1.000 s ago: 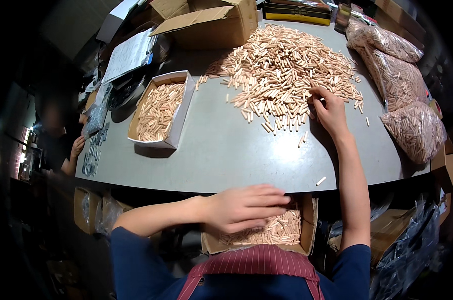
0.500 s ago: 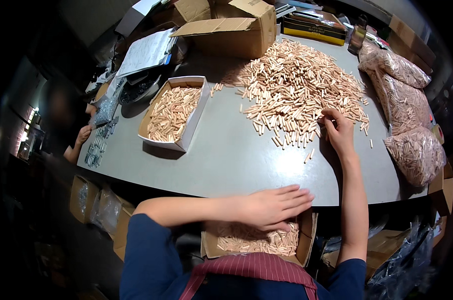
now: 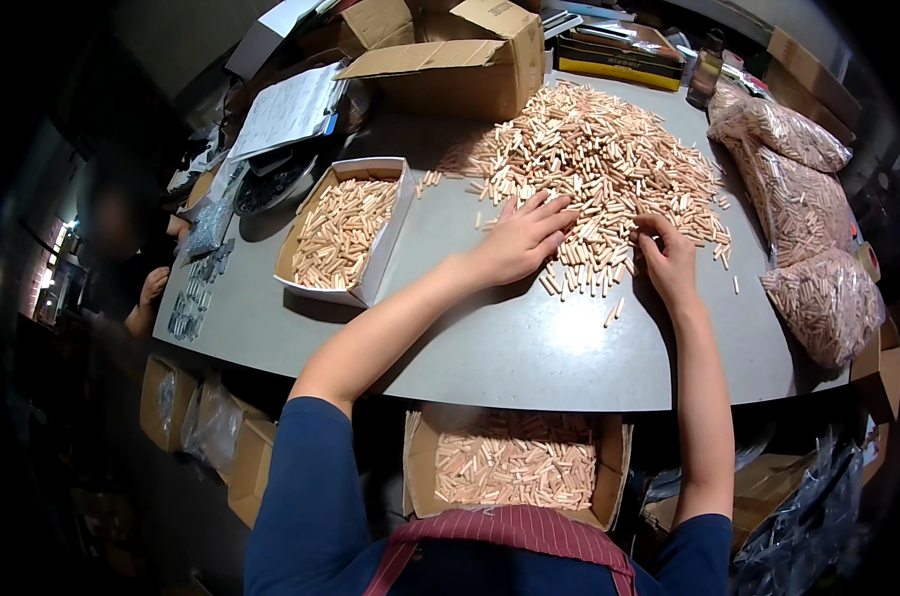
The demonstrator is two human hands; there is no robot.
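Observation:
A large heap of short wooden dowels (image 3: 609, 159) lies on the grey table (image 3: 450, 343). My left hand (image 3: 522, 240) rests palm down on the heap's near left edge, fingers stretched out and slightly apart. At the near right side of the heap, my right hand (image 3: 671, 263) has its fingers curled together against the dowels. What is between those fingertips is hidden. Left of the heap stands an open carton (image 3: 392, 233) filled with dowels. Below the table edge, in front of me, an open cardboard box (image 3: 422, 467) also contains dowels.
Clear bags of dowels (image 3: 803, 214) line the table's right side. An open brown box (image 3: 440, 79) and papers (image 3: 286, 109) stand at the back left. Another person's hand (image 3: 154, 286) is at the left edge, by small metal parts (image 3: 190, 308). A bottle (image 3: 706, 70) stands at the back right.
My left hand has moved from above the box below the table edge, forward onto the heap of dowels. My right hand has stayed at nearly the same spot.

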